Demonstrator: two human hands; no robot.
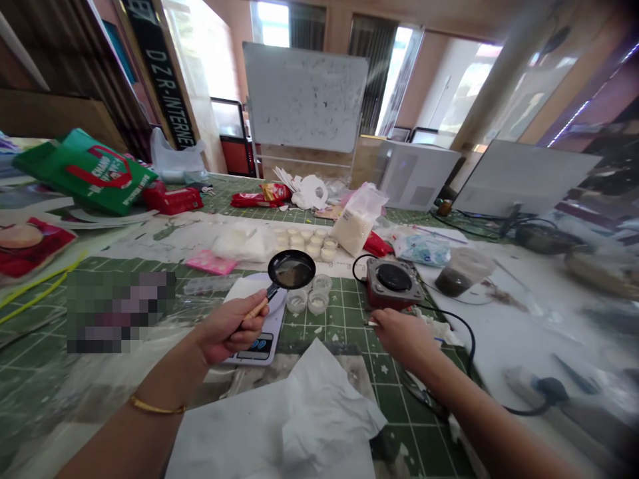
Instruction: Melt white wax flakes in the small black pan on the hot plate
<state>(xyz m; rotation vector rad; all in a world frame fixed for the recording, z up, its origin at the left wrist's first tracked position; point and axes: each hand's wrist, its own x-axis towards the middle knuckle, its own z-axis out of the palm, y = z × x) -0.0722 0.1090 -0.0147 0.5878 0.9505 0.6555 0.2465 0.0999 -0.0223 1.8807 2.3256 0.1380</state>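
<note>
A small black frying pan (292, 269) is in my left hand (234, 327), which grips its light wooden handle. Its tilted bowl, with a brownish shine inside, is above the kitchen scale (272, 326) and beside several small clear cups (318, 301). My right hand (402, 336) is closed in a pinch just in front of the small electric hot plate (394, 283). A small white tip shows at its fingers, too little to name. Further back stand several small cups with pale filling (307, 241).
White paper sheets (319, 406) lie in front of me on the green gridded mat. A bag of white granules (359, 219) stands behind the hot plate. A plastic tub with dark contents (462, 271) and a black cable (472, 342) are at right. A green bag (90, 173) sits far left.
</note>
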